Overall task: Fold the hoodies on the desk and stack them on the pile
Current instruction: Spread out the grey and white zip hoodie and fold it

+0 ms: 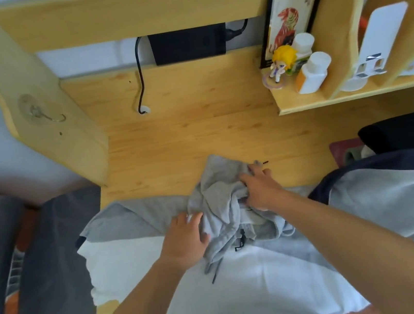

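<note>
A light grey hoodie [134, 220] lies spread over the near edge of the wooden desk [191, 132], its pale inner side showing toward me. Its hood [218, 185] is bunched up at the middle of the desk edge, with a drawstring hanging below it. My left hand [186, 238] rests with straight fingers on the left side of the hood. My right hand [259, 189] lies on the hood's right side, fingers spread, its thumb hidden in the folds. To the right sits a pile of clothes [401, 194], navy and pale grey.
A dark grey garment [56, 275] hangs over a chair at left. At the desk's back are a black box [188, 44] and a cable [141, 85]. A shelf [353, 95] at right holds bottles, a figurine and a framed picture.
</note>
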{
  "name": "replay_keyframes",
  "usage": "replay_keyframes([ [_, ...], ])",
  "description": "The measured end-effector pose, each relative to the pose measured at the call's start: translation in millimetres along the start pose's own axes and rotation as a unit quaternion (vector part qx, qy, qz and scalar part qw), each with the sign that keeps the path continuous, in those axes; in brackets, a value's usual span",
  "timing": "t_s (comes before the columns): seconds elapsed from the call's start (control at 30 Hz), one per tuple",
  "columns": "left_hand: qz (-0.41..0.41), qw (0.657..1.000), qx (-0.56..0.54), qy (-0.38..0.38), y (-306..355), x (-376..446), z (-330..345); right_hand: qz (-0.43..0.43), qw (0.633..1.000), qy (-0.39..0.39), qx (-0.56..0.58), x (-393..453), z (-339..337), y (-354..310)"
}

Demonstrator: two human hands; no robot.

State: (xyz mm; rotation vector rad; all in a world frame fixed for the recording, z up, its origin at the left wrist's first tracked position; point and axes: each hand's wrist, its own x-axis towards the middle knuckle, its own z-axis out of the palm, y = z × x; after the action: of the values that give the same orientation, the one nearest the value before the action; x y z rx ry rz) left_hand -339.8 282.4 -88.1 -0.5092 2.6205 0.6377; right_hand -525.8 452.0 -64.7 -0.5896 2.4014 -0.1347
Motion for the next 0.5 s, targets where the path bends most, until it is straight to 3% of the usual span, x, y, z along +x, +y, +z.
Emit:
replay_keyframes([
  [0.07,-0.023,0.999,-0.029,-0.025,1,-3,2,0.007,0.996,0.093,-0.006,4,-22,-16],
  [0.13,-0.066,0.991,-0.111,-0.046,1,2,-8,-0.036,0.978,0.196,0.062,-5,-66,-35],
  [0.23,-0.046,0.964,-0.261,0.029,17,13,-55,-0.115,0.937,0.293,0.154,-41,-143,-62],
  [0.33,0.015,0.906,-0.419,0.055,50,26,-122,-0.184,0.908,0.323,0.195,-76,-201,-76],
  [0.5,0.031,0.864,-0.493,0.095,76,42,-216,-0.246,0.875,0.344,0.237,-111,-248,-70],
])
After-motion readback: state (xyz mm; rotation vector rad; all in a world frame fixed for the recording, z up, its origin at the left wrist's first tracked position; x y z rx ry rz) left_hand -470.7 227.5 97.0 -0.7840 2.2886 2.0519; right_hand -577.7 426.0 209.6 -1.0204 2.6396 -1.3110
